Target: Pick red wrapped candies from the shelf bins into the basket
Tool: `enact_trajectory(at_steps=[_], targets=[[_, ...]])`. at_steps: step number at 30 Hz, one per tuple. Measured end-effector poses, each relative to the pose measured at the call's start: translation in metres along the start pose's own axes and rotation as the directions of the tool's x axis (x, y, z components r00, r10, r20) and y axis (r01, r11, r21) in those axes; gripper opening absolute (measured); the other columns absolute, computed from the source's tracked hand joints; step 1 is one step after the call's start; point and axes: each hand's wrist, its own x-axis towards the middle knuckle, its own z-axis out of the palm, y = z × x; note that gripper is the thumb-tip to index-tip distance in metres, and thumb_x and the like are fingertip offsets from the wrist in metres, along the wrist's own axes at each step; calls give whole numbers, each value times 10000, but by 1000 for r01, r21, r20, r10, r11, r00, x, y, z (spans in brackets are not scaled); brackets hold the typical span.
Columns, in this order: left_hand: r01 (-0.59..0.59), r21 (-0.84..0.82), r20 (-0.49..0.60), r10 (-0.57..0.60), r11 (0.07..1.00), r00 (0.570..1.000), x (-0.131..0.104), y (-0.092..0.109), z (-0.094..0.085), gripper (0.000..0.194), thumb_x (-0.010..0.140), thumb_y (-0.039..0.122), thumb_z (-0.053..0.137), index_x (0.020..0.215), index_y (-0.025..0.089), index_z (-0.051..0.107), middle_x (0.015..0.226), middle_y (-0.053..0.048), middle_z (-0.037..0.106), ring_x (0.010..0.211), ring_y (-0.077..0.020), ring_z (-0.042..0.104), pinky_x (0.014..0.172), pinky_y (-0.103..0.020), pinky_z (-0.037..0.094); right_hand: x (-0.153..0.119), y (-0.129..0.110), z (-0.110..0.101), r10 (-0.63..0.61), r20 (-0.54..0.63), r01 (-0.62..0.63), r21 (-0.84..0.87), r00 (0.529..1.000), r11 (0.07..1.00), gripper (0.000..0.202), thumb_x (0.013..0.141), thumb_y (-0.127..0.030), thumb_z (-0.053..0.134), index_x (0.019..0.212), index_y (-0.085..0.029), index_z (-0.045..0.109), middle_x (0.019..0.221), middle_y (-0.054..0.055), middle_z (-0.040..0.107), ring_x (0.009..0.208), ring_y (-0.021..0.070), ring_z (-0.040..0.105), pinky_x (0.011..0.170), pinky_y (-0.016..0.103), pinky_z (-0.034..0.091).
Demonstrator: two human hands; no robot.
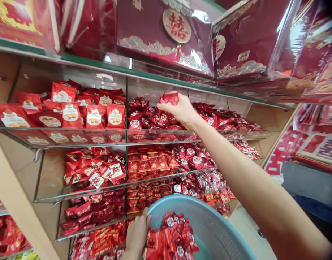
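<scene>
My right hand reaches into the top candy compartment, its fingers closed on a red candy packet. Below that packet lies a heap of small red wrapped candies behind a clear shelf front. Low in the view, my left hand grips the rim of a blue plastic basket; its fingertips are partly hidden. Inside the basket, red candy packets with white round marks are piled toward the left side.
Clear-fronted shelves hold more sweets, with red cookie packets at upper left and gold-printed red packets in the middle. A glass shelf runs above my right hand. Maroon gift bags stand on it.
</scene>
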Motion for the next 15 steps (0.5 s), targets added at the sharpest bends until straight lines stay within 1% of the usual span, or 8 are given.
enact_trajectory(at_steps=[2,4,6,7,9,11,12,15], targets=[[-16,12,-5,16,1000,1000,0,1,-1,475,909,390,223,1324,218,378,985,-123,653,913,-213,623,763,-307,450,-27,-16,-10,-8,-55,8,2,998,1000,382,642,-321,691,970,-166,572,899,25,610,834,145,570,745,293,458],[-32,19,-23,32,999,999,0,2,-1,480,911,388,211,1323,208,379,952,-120,661,900,-224,627,744,-315,456,-65,-26,-18,40,-67,-39,9,997,999,409,666,-327,678,1035,-202,555,981,30,598,872,149,570,755,297,461],[-31,13,-19,32,999,999,0,2,-2,481,910,392,203,1322,213,377,933,-117,666,879,-222,632,727,-309,458,-113,-22,-20,170,-16,-170,8,985,985,409,676,-337,674,1051,-227,553,990,34,602,853,151,576,744,303,471],[-26,5,-7,26,1000,1000,0,3,-2,481,910,397,201,1320,219,378,923,-114,668,868,-219,636,718,-304,459,-139,-13,-19,263,32,-263,1,964,965,404,669,-337,681,1041,-232,561,970,36,610,829,152,581,732,305,476],[-19,-9,13,20,1000,1000,0,3,-3,472,907,406,203,1308,235,386,913,-105,671,848,-213,641,704,-294,459,-195,18,-12,477,139,-481,-5,868,877,402,658,-348,688,1021,-223,569,888,34,627,745,147,584,669,294,484],[-24,-5,7,24,1000,1000,-1,4,-4,460,907,403,210,1298,242,391,919,-100,671,846,-211,642,705,-293,458,-247,56,-2,661,208,-673,-18,721,740,378,665,-374,666,983,-195,568,772,19,630,644,144,574,591,286,475],[-24,4,0,24,1000,1000,-1,4,-4,455,907,398,212,1297,242,390,930,-100,670,853,-210,640,712,-294,458,-271,75,3,707,224,-718,-45,671,695,327,664,-371,659,915,-176,583,747,20,629,652,149,577,610,287,472],[-21,37,-13,22,999,1000,-3,6,-5,453,912,380,208,1301,231,386,956,-107,664,879,-210,634,734,-300,455,-330,115,13,783,230,-758,-204,578,619,167,669,-307,619,750,-163,595,719,15,634,695,162,584,644,272,453]])
